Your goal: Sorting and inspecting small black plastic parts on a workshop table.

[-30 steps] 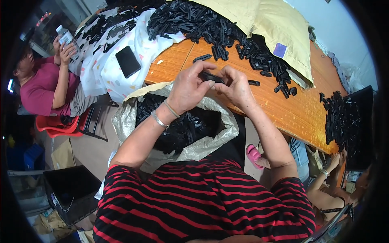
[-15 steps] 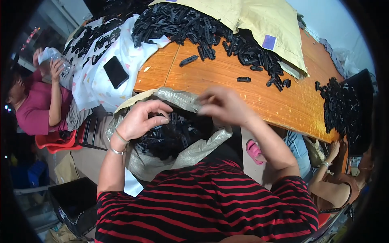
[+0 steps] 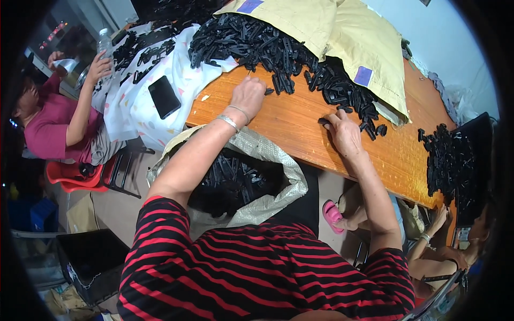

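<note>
Over the wooden table, my left hand (image 3: 248, 100) is closed with its fingers curled down around a small black plastic piece (image 3: 269, 92); only one end shows. My right hand (image 3: 344, 132), farther right, has its thumb and fingers closed on another black plastic piece (image 3: 323, 121) at the table surface. A large heap of similar black pieces (image 3: 246, 43) lies just beyond both hands. Below my left forearm stands an open woven sack (image 3: 293, 176) with its rim rolled back, partly filled with black pieces (image 3: 235, 179).
Yellowish sacks (image 3: 369, 48) lie over the heap at the back. A dark phone (image 3: 164, 97) rests on a patterned white cloth (image 3: 126, 109). A person at left (image 3: 59, 125) holds a clear bottle (image 3: 105, 45). Another person (image 3: 439, 257) sits at right by more black pieces (image 3: 441, 160).
Both hands have moved from the sack's rim out to the table and closed on loose black pieces there. The view has shifted slightly.
</note>
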{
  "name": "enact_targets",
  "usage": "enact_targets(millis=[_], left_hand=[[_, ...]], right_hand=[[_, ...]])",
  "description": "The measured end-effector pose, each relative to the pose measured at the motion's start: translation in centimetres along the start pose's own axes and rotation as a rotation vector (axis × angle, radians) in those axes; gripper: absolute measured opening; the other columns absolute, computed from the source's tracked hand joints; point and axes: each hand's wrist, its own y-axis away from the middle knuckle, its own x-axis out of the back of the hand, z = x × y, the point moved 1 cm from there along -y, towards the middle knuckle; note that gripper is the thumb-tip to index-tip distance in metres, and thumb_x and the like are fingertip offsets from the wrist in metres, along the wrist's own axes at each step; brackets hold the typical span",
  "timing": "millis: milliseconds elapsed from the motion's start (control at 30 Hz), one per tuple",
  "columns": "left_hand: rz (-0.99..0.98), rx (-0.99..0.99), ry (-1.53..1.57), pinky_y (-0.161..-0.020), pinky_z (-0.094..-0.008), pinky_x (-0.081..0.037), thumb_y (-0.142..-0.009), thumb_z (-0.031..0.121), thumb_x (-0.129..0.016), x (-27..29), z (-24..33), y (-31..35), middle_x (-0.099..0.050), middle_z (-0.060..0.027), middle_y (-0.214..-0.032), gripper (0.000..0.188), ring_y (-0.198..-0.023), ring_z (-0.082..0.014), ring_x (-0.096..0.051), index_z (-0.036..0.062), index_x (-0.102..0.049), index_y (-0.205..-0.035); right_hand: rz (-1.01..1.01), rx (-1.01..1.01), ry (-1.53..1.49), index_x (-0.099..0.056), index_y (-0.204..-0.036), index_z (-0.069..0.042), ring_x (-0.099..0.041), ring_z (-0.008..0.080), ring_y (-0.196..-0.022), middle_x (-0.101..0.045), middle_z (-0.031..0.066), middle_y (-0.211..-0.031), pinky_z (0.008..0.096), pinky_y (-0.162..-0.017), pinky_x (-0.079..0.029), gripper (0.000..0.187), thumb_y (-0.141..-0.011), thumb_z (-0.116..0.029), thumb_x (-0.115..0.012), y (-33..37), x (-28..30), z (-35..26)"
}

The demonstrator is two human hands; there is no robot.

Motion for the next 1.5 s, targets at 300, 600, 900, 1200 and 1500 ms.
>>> enact_targets(millis=[300, 600, 900, 1200, 1500], left_hand=[[-0.158, 0.427, 1.324, -0.068, -0.0244, -0.052, -0.085, 0.002, -0.065, 2.6, 3.2, 3.0, -0.066, -0.0061, -0.09, 0.024, -0.081, -0.013, -0.064, -0.0003, -0.059, -0.109], [-0.102, 0.437, 1.726, -0.075, -0.0238, -0.053, -0.087, -0.001, -0.061, 5.8, 5.5, 5.8, -0.065, -0.0078, -0.101, 0.033, -0.087, -0.0115, -0.064, -0.0019, -0.054, -0.119], [-0.051, 0.465, 1.71, -0.076, -0.0237, -0.054, -0.087, -0.001, -0.06, 5.5, 5.3, 7.1, -0.064, -0.0064, -0.1, 0.035, -0.087, -0.0116, -0.064, -0.0018, -0.053, -0.121], [0.009, 0.48, 1.712, -0.074, -0.0224, -0.054, -0.087, 0.003, -0.064, 5.5, 5.8, 7.7, -0.065, -0.0054, -0.1, 0.032, -0.085, -0.0112, -0.065, 0.0001, -0.055, -0.118], [0.07, 0.414, 1.696, -0.073, -0.0213, -0.054, -0.085, -0.001, -0.063, 5.7, 5.6, 7.5, -0.063, -0.0058, -0.099, 0.029, -0.083, -0.0089, -0.063, -0.0015, -0.055, -0.112]], right_hand=[[0.083, -0.194, -0.753, -0.063, -0.108, -0.003, -0.056, 0.0137, -0.054, -0.058, 0.0057, -0.065, 0.0271, -0.051, -0.045, 0.017, -0.093, -0.01, -0.058, -1.4, 2.1, -6.7], [0.332, 0.231, -0.68, -0.064, -0.098, 0.0, -0.053, 0.0059, -0.053, -0.061, 0.0028, -0.071, 0.022, -0.046, -0.042, 0.009, -0.09, -0.003, -0.061, -1.4, 1.1, -10.6], [0.186, -0.166, -1.252, -0.065, -0.1, 0.002, -0.053, 0.0043, -0.054, -0.06, 0.0009, -0.071, 0.0185, -0.048, -0.041, 0.012, -0.092, -0.005, -0.061, -1.4, 0.9, -11.0], [0.222, 0.176, -0.724, -0.065, -0.103, 0.001, -0.058, 0.0075, -0.063, -0.061, 0.0048, -0.083, 0.0233, -0.055, -0.047, 0.024, -0.08, 0.004, -0.069, -0.6, 1.3, -10.5], [0.421, 0.102, -0.709, -0.068, -0.102, -0.003, -0.047, 0.007, -0.063, -0.056, 0.0041, -0.09, 0.0209, -0.054, -0.039, 0.02, -0.082, -0.002, -0.069, -1.3, 2.9, -11.6]])
